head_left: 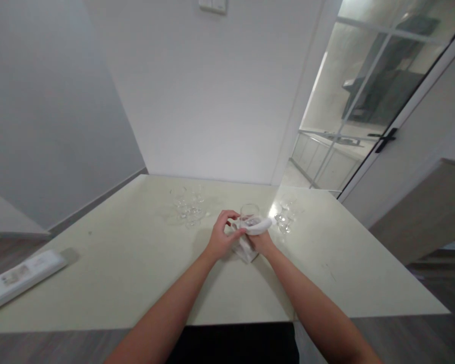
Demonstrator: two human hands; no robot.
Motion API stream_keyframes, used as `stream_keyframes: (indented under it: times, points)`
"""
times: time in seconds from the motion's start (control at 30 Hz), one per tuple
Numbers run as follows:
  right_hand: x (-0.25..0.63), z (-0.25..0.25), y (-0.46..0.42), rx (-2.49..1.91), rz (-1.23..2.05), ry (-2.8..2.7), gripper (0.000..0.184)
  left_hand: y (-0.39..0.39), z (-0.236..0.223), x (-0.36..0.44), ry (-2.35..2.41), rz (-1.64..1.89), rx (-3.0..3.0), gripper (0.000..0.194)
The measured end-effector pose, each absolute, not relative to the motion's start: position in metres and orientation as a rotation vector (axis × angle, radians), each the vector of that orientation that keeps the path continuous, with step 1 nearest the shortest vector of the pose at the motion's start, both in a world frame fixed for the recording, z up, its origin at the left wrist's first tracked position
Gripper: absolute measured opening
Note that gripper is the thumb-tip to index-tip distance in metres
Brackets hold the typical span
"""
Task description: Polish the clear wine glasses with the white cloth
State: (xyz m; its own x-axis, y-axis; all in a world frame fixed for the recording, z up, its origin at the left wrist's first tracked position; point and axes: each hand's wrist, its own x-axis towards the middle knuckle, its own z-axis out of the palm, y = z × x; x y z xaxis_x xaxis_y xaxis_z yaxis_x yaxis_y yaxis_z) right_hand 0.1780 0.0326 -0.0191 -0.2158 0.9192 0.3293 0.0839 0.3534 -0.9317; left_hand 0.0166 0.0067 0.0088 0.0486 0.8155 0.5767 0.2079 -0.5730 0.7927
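A clear drinking glass point(249, 212) is held over the middle of the pale table point(136, 273). A white cloth point(258, 226) is wrapped around its lower part and hangs down below it. My left hand point(223, 236) curls its fingers around the glass and the cloth from the left. Under the cloth on the right sits my right hand point(263, 243), closed on the cloth; most of its fingers are hidden.
Several clear glasses point(188, 205) stand in a group behind my left hand. More glasses point(285, 215) stand right of the held one. A long white box point(20, 275) lies at the table's left edge. A glass door point(364, 96) is at the back right.
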Motion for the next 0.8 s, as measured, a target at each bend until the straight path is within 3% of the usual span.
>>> stream_keyframes:
  times: [0.2, 0.4, 0.8]
  points:
    - [0.17, -0.015, 0.014, -0.899, 1.123, -1.867, 0.021, 0.009, 0.008, 0.014, 0.897, 1.575, 1.618, 0.046]
    - [0.176, -0.002, 0.006, -0.901, 1.497, -1.85, 0.028, 0.013, 0.008, 0.014, 0.644, 1.382, 1.281, 0.058]
    - [0.172, -0.005, 0.008, -1.023, 1.488, -1.82, 0.033, 0.011, 0.006, 0.018, 0.657, 1.387, 1.266, 0.058]
